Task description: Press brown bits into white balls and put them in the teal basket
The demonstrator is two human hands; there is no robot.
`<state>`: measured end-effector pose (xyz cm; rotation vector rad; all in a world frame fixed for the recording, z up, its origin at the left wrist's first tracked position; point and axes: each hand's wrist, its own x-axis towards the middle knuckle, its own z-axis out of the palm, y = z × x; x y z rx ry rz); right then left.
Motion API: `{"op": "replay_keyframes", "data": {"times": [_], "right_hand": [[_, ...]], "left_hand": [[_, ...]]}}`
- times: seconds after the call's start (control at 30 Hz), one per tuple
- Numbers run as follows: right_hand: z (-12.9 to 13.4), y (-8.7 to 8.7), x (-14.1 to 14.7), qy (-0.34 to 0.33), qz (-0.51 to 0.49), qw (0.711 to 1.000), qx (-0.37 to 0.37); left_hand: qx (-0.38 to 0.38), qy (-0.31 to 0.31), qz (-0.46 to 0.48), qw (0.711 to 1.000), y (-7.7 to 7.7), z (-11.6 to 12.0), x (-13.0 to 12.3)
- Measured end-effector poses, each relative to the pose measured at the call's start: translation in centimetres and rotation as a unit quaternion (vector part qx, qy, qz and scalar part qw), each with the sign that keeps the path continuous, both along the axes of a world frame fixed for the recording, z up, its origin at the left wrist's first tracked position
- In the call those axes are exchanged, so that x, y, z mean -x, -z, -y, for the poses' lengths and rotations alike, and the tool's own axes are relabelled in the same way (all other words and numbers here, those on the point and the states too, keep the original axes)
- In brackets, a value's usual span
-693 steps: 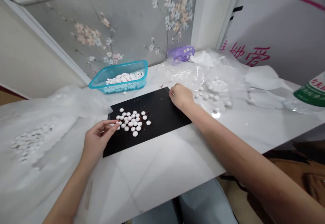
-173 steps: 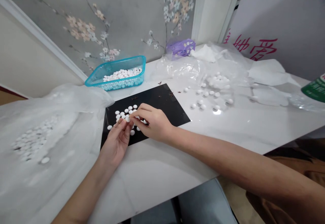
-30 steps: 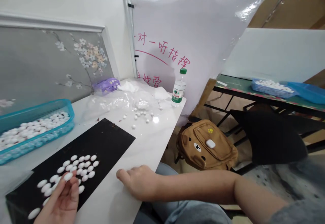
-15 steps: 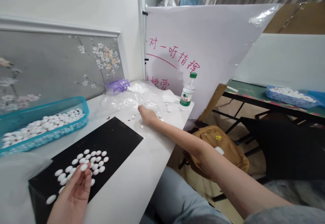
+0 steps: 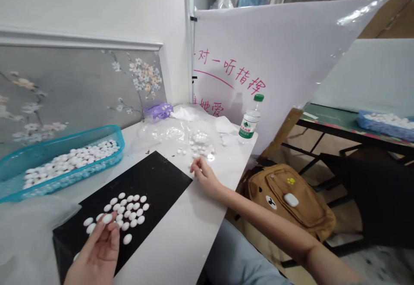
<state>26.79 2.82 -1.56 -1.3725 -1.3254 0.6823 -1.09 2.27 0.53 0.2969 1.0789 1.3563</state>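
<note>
My left hand (image 5: 97, 246) pinches a white oval piece (image 5: 107, 219) between thumb and fingertips, above a black board (image 5: 158, 177). Many similar white oval pieces (image 5: 133, 223) lie loose on that board, around and beyond the fingers. Farther right, my right hand (image 5: 206, 176) is over the white table, just past the board's right corner. Its fingers are curled together in a pinch, and whatever may be between them is too small to make out. Just beyond it, small white pieces (image 5: 199, 138) lie in and around a clear plastic bag (image 5: 164, 130).
A turquoise basket (image 5: 119, 143) of white pieces stands at the left, near translucent plastic (image 5: 29, 233). A water bottle (image 5: 249, 119) stands at the table's far right corner, a purple packet (image 5: 158, 111) at the back. Below the right edge sits a brown backpack (image 5: 310, 198).
My right hand has drawn back toward me from the small pieces by the plastic bag to near the board's corner. My left hand still holds its oval piece. The view has shifted slightly left.
</note>
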Motion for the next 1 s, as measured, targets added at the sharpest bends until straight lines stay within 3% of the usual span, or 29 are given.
{"op": "replay_keyframes", "data": {"times": [0.07,0.2,0.4,0.57,0.7,0.87,1.0], "right_hand": [[0.5,-0.2,0.3,-0.08,-0.033,0.996,0.02],[0.3,-1.7,0.5,-0.104,0.009,0.994,0.006],[0.0,-2.3,1.6,-0.115,0.121,0.984,-0.063],[-0.4,-1.6,4.8,-0.092,0.091,0.985,-0.11],[-0.8,-2.3,8.0,-0.148,0.103,0.968,-0.177],[-0.3,-2.1,11.2,-0.161,0.073,0.959,-0.223],[0.4,-1.3,12.1,-0.175,0.092,0.956,-0.215]], "left_hand": [[0.046,-0.027,0.007,0.999,-0.9,0.2,-0.3],[0.079,-0.04,0.006,0.996,-2.2,0.7,-1.5],[0.04,0.0,-0.017,0.999,-1.3,1.4,-2.7],[0.023,0.025,-0.042,0.999,-1.2,1.9,-3.4],[0.01,0.045,-0.039,0.998,-1.3,2.2,-3.5],[-0.007,0.016,-0.027,0.999,-0.8,2.5,-3.7],[-0.003,0.002,-0.002,1.0,-0.7,2.7,-4.0]]}}
